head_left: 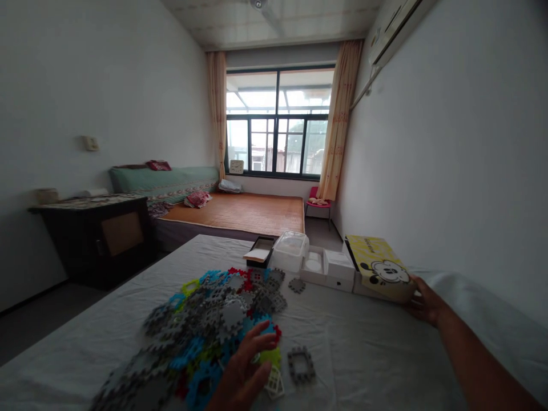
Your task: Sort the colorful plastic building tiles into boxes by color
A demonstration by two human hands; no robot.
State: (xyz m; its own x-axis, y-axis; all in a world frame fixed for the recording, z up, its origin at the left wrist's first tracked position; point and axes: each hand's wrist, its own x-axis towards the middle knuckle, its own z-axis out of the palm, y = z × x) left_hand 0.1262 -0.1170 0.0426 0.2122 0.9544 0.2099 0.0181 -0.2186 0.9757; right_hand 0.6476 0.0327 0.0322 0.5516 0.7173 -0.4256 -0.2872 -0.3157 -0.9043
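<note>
My left hand (246, 362) is over the near right side of a heap of toothed plastic building tiles (205, 311), its fingers apart and nothing held. The tiles are grey, blue, red and lime green. Beside that hand lie a white lattice piece (274, 381) and a square grey toothed frame (301, 365). At the right, my right hand (426, 302) grips the near right end of a yellow cardboard box (379, 265) with a cartoon face on its lid. Its thumb and fingers are at the box's corner, partly in shadow.
Along the table's far edge stand a black open box (260, 251), a clear plastic container (291, 249) and white boxes (338, 268). One grey tile (297, 285) lies near them. White cloth (363, 354) covers the table. Beyond are a bed (244, 208) and a dark cabinet (103, 240).
</note>
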